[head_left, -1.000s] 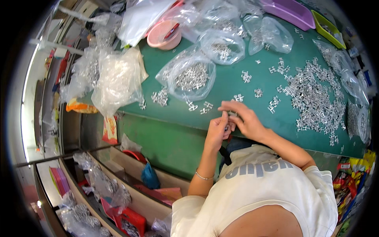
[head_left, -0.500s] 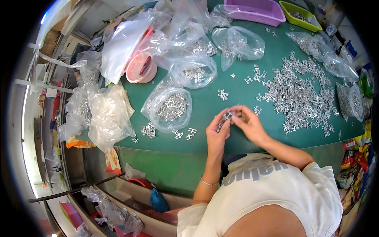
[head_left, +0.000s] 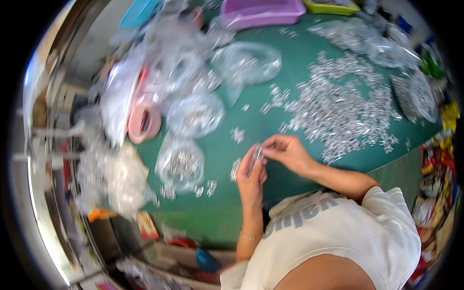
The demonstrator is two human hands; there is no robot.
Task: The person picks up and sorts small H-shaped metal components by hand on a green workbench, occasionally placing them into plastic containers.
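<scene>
- The small silvery piece (head_left: 258, 153) is where the two hands meet, above the near part of the green bench (head_left: 258, 116); blur hides its exact outline.
- Left grip: the left hand (head_left: 251, 180) is curled closed around the piece; I cannot tell whether more lie inside.
- Right grip: the right hand (head_left: 289, 153), at 3 o'clock, has thumb and forefinger nearly together, pinching its upper end.
- By its metallic look, it should be light, stiff, slightly slippery and hardly fragile; a fingertip pinch across its middle would suit.
- From the hands, an open clear bag (head_left: 181, 185) at 9 o'clock and a second bag (head_left: 175, 121) at 10 hold similar pieces.
- Toward 10 o'clock, a pink basket (head_left: 155, 126) holds a dark red object.
- At 12 o'clock, far off, is a purple tray (head_left: 261, 20), its contents unclear.
- At 2 o'clock, a loose heap (head_left: 343, 106) lies uncontained.
</scene>
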